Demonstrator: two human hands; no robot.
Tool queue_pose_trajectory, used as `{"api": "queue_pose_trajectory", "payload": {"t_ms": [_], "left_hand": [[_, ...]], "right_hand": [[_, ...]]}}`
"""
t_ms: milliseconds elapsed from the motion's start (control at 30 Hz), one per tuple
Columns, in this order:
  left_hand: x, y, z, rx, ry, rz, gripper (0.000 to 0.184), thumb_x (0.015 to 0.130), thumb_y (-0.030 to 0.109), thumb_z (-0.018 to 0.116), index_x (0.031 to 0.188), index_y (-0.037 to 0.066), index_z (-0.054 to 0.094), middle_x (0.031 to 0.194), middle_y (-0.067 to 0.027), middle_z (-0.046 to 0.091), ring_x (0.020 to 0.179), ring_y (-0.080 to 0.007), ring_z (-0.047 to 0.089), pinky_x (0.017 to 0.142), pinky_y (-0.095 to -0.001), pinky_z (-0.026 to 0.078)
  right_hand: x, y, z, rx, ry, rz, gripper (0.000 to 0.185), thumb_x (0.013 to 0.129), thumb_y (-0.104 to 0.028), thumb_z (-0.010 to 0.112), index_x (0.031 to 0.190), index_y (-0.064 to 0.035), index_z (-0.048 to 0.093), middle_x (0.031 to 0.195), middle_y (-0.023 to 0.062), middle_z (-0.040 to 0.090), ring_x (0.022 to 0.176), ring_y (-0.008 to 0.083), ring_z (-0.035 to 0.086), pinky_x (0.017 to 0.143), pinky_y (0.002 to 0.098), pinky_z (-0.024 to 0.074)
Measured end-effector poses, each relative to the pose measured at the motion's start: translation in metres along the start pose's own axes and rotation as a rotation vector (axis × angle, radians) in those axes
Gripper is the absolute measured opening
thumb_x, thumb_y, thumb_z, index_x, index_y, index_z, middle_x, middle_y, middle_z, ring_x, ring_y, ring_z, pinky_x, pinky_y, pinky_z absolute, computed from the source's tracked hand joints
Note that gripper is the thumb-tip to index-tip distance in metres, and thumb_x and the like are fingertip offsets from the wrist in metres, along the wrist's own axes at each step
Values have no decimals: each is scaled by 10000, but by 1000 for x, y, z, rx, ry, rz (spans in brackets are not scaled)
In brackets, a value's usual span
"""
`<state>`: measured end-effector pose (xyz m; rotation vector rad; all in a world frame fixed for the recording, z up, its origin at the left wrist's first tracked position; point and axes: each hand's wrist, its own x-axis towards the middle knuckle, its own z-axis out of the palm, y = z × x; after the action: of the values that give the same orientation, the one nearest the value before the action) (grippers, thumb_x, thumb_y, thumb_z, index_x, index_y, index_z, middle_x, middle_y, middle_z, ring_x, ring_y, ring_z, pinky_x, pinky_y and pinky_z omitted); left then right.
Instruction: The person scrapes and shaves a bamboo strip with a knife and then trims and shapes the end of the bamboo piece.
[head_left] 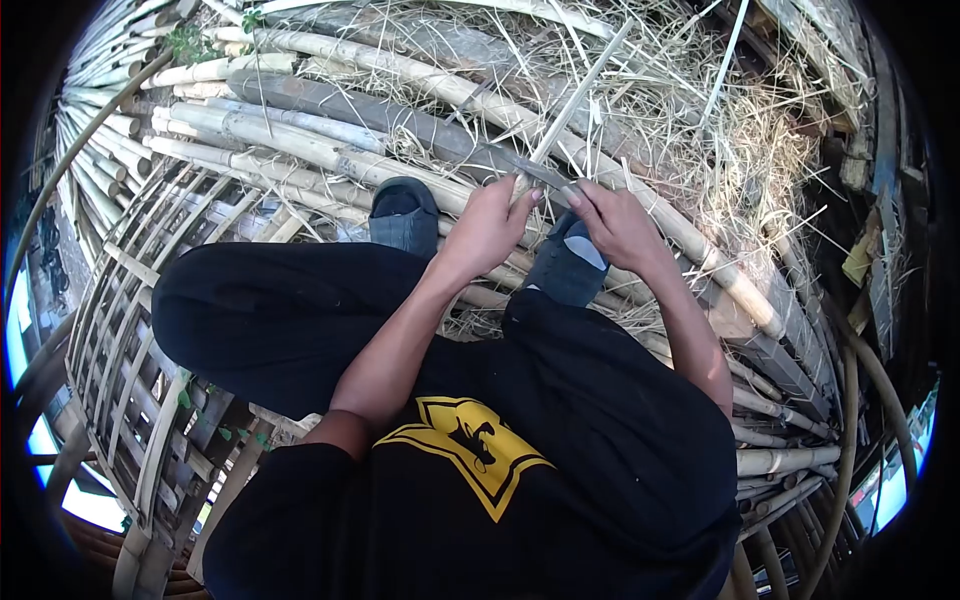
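Observation:
My left hand (488, 228) is closed around the lower end of a pale bamboo strip (580, 92), which slants up and to the right away from me. In my right hand (618, 226) is a knife, its handle mostly hidden by my fingers. The knife's grey blade (541, 172) points left and lies across the strip, just above my left fingers. Both hands are close together over my feet, which wear dark sandals (566, 262).
Bamboo poles (330, 150) lie side by side beneath my feet. Thin shavings (750, 150) are heaped at the upper right. A woven bamboo lattice (130, 330) stands at left, with a stack of cut poles (105, 150) behind it.

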<state>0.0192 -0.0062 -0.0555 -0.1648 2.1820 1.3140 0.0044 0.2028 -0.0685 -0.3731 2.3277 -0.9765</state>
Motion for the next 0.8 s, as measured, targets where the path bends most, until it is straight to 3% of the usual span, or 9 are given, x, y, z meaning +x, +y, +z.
{"api": "queue_pose_trajectory", "payload": {"t_ms": [133, 267, 333, 467, 667, 733, 800], "left_hand": [[0, -7, 0, 39, 7, -22, 308, 977, 225, 543, 1000, -81, 577, 775, -222, 621, 685, -256, 587, 656, -381, 457], [-2, -7, 1, 72, -37, -42, 313, 973, 221, 545, 1018, -87, 580, 825, -245, 638, 746, -285, 623, 696, -375, 471], [0, -12, 5, 31, 82, 95, 320, 957, 203, 545, 870, -105, 562, 631, -253, 576, 571, -393, 586, 557, -473, 418], [-3, -2, 3, 43, 44, 27, 320, 957, 195, 541, 875, -113, 561, 640, -264, 579, 605, -420, 597, 562, -484, 417], [-5, 8, 4, 112, 98, 128, 326, 958, 191, 546, 853, -117, 561, 615, -272, 568, 572, -423, 587, 544, -485, 412], [-4, 22, -1, 59, 36, -22, 329, 962, 186, 539, 818, -110, 552, 613, -284, 564, 584, -445, 584, 547, -500, 410], [-3, 16, -1, 55, 55, 17, 333, 965, 188, 535, 814, -108, 545, 608, -282, 561, 585, -449, 582, 546, -501, 409]], "right_hand": [[6, -5, 12, 37, 31, -70, 388, 1007, -366, 422, 871, -20, 530, 629, 230, 529, 632, 437, 532, 595, 502, 405], [4, -2, 14, -40, 28, -100, 428, 1000, -404, 421, 832, -23, 521, 627, 224, 540, 635, 437, 544, 602, 519, 420], [4, -2, 13, -38, 35, -104, 429, 1000, -405, 420, 831, -25, 525, 626, 222, 542, 636, 437, 548, 605, 519, 423], [5, 7, 19, -26, 52, -155, 418, 992, -409, 434, 836, -36, 540, 591, 210, 540, 613, 423, 561, 576, 512, 426], [13, 20, 9, -205, 189, -207, 385, 962, -411, 485, 821, -57, 539, 557, 171, 549, 555, 397, 569, 506, 486, 418], [17, 20, 6, -224, 206, -200, 385, 953, -415, 503, 814, -58, 533, 557, 168, 552, 554, 396, 571, 508, 481, 425], [20, 22, 5, -261, 265, -213, 397, 951, -434, 498, 820, -61, 531, 556, 166, 554, 556, 391, 578, 504, 481, 430]]}}
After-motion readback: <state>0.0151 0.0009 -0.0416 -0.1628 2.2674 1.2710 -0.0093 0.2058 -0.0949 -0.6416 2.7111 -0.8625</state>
